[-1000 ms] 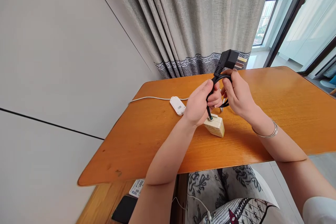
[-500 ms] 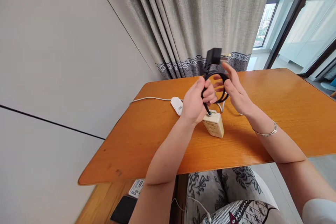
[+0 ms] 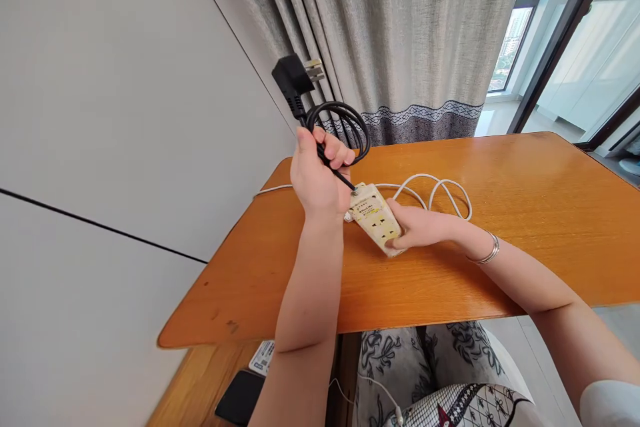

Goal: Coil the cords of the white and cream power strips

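My left hand (image 3: pixel 323 173) is closed round a coiled black power cord (image 3: pixel 363 130), held up above the table. From the top of that fist rises the cord's black plug (image 3: pixel 293 80), its metal prongs pointing right. The cord runs down into a yellowed white power strip (image 3: pixel 376 217) with socket holes on its face. My right hand (image 3: pixel 413 223) grips the strip by its right side and lower end, fingers partly hidden behind it. The strip is tilted; whether it touches the table I cannot tell.
A white cable (image 3: pixel 453 183) lies looped on the wooden table (image 3: pixel 525 227) behind the strip and runs off to the left. Below the table's front edge are a black phone-like slab (image 3: pixel 240 397) and a white printed item (image 3: pixel 261 357). A grey curtain (image 3: pixel 400 33) hangs behind.
My left hand has moved left and up with the cord and plug. My right hand has come away from the coil and down onto the power strip, which has turned and shifted left.
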Demonstrator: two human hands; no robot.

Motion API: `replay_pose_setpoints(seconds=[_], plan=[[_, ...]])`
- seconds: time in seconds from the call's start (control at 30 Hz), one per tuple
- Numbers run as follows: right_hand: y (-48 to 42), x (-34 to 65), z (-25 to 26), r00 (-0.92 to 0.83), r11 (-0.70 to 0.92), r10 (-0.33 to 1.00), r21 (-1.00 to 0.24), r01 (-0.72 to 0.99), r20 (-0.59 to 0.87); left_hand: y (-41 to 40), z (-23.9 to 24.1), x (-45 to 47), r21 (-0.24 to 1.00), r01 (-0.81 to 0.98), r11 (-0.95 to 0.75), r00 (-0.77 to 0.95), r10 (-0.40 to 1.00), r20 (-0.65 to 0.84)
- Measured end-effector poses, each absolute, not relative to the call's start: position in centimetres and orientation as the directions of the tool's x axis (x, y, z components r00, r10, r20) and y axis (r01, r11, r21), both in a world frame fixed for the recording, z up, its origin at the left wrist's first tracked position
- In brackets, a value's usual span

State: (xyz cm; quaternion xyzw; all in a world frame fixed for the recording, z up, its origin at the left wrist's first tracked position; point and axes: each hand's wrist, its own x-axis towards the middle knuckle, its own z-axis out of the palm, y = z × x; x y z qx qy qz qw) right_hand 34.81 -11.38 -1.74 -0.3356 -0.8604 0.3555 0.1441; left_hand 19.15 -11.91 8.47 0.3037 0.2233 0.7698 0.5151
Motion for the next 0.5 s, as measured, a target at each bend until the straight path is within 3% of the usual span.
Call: replay_pose_setpoints(seconds=[0.07,0.13,0.23,0.37,0.5], plan=[[-11.7,36.1,0.0,-0.658,0.575,0.752,-0.527,0.626,0.038,-11.7,8.6,18.7,0.675,-0.631,-0.382,-0.307,0.922,0.235],[-12.1,37.7,1.9,-0.575,0.594,0.8,-0.356,0.721,0.171,-11.5,8.7,18.3,0.716,-0.589,-0.375,-0.302,0.924,0.235],[-12.6,40.2,4.1,-0.49,0.631,0.75,-0.259,0.731,0.444,-10.9,8.3,17.9,0.769,-0.547,-0.33,-0.267,0.94,0.214],[-12.9,42.0,5.2,-0.326,0.753,0.609,-0.399,0.523,0.723,-10.0,7.3,18.2,0.827,-0.539,-0.158,-0.097,0.987,0.126],[-11.2,41.6,4.3,-0.031,0.749,0.627,-0.592,0.297,0.778,-9.8,6.1,19.5,0.833,-0.551,0.047,0.128,0.991,0.029]])
